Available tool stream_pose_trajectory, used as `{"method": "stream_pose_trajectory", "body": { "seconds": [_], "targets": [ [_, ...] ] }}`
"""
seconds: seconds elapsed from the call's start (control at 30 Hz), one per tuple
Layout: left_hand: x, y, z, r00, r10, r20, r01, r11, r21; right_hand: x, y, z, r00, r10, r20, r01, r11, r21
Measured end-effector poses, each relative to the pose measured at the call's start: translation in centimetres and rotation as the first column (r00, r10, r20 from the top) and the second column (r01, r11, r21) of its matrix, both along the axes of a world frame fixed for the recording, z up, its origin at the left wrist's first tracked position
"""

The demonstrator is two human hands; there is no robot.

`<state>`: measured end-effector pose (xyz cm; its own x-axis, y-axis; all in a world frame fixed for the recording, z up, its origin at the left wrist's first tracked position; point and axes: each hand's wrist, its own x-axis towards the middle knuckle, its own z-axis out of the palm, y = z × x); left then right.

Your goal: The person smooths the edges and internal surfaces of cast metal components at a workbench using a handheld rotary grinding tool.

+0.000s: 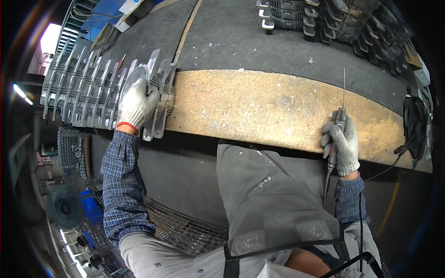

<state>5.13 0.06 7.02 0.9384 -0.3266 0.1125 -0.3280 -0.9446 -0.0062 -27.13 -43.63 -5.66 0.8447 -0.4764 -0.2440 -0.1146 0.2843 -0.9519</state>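
Wooden board (250,111); wire basket (161,210), contents unclear; right hand (346,146) grips tool (341,116).

Touching silver metal parts (155,60) with the left hand (138,104), gripping a slim tool (341,116) in the right hand (345,142), at a wood-edged table (241,104)

Even light brightens the wooden board (241,104) between my left hand (138,104) and right hand (344,141), its edges bowed. Metal parts (95,90) beside my left hand glint; past them, tube lights (20,91) glare. Outside both hands, the view darkens.
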Motion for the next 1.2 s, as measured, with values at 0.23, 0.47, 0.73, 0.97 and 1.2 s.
{"method": "stream_pose_trajectory", "body": {
  "seconds": [0.23,0.47,0.73,0.97,1.2],
  "targets": [
    [-2.6,-0.6,-0.9,0.981,0.061,-0.185,-0.046,0.995,0.087,-0.2,0.0,-0.2,0.999,-0.026,-0.034,0.026,1.000,-0.009],
    [-1.1,0.4,-1.1,0.979,0.160,-0.123,-0.128,0.963,0.238,-0.2,0.0,-0.5,1.000,-0.009,-0.012,0.009,1.000,0.011],
    [-0.5,-0.6,-0.4,0.976,0.117,-0.182,-0.083,0.980,0.182,0.1,-0.2,0.0,0.999,-0.014,-0.040,0.015,1.000,0.023],
    [-0.6,1.7,-0.5,0.980,0.135,-0.148,-0.088,0.953,0.288,-0.2,-1.0,0.8,0.991,0.122,-0.051,-0.118,0.989,0.085],
    [-1.1,-15.7,9.7,0.899,-0.347,0.267,0.379,0.922,-0.081,-1.4,-2.1,2.2,0.976,0.213,-0.053,-0.208,0.974,0.086]
  ]
}}
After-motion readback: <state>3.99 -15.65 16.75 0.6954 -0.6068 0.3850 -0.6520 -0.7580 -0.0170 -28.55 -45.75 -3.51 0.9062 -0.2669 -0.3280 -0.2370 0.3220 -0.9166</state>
